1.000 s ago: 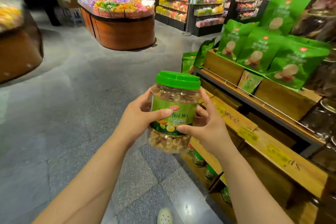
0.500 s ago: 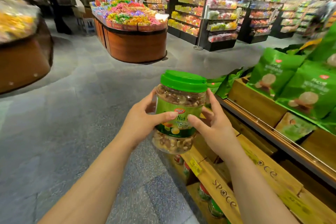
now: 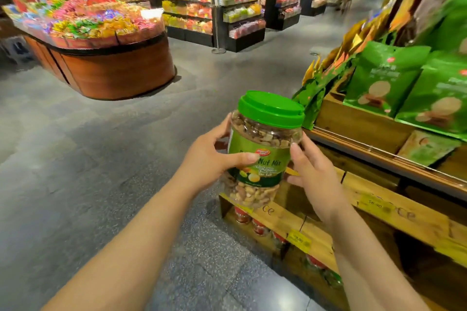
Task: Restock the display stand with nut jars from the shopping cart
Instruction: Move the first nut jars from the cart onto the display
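Note:
A clear nut jar (image 3: 262, 149) with a green lid and a green "Nut Mix" label is held up in front of me, tilted slightly right. My left hand (image 3: 209, 161) grips its left side, thumb across the label. My right hand (image 3: 313, 171) holds its right side, fingers curled round the back. Below and to the right is the wooden display stand (image 3: 364, 207) with yellow price tags. Several red-lidded jars (image 3: 260, 226) stand low on its bottom shelf. The shopping cart is out of view.
Green snack bags (image 3: 384, 78) fill wooden crates on the stand's upper tier at right. A round wooden candy island (image 3: 111, 68) stands at back left. Dark shelving units (image 3: 222, 7) line the back. Grey stone floor (image 3: 88, 159) spreads to the left.
My view has swung left and the stand has slid toward the right. The jar stays in both hands and now leans a little more to the right.

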Demonstrator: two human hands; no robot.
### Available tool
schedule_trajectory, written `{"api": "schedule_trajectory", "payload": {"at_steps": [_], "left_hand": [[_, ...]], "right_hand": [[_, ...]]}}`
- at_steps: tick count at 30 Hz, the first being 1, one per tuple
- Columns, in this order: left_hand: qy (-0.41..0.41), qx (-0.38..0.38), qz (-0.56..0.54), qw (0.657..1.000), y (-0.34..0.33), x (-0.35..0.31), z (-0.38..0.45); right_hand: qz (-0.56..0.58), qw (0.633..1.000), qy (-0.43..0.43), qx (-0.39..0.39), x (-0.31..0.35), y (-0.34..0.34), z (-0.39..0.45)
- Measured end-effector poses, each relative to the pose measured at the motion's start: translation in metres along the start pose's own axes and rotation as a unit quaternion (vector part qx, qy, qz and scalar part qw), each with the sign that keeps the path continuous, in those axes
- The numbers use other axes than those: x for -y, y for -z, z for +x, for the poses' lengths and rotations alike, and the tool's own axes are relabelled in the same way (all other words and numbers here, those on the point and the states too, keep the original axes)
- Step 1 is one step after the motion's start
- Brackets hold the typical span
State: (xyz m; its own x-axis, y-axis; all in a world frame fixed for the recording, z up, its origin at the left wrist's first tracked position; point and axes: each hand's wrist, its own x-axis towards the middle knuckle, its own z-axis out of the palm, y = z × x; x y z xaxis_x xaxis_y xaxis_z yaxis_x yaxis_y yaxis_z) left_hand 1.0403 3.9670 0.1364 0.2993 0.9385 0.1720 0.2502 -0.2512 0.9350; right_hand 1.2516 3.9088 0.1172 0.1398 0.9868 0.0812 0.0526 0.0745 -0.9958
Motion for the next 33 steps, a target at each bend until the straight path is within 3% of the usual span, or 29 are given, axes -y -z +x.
{"api": "schedule_trajectory", "payload": {"at_steps": [9, 18, 23, 33], "left_hand": [[0.016, 0.163, 0.006, 0.987, -0.029, 0.07, 0.128], [0.1, 0.215, 0.025, 0.971, -0.073, 0.159, 0.221], [0.125, 0.216, 0.048, 0.967, -0.09, 0.217, 0.254], [0.172, 0.258, 0.053, 0.949, -0.126, 0.36, 0.286]], "right_hand": [[0.074, 0.984, -0.083, -0.143, -0.039, 0.011, 0.073], [0.113, 0.963, -0.191, -0.152, -0.125, 0.041, 0.18], [0.066, 0.953, -0.23, -0.184, -0.191, 0.047, 0.22], [0.127, 0.903, -0.308, -0.272, -0.298, 0.023, 0.267]]}}
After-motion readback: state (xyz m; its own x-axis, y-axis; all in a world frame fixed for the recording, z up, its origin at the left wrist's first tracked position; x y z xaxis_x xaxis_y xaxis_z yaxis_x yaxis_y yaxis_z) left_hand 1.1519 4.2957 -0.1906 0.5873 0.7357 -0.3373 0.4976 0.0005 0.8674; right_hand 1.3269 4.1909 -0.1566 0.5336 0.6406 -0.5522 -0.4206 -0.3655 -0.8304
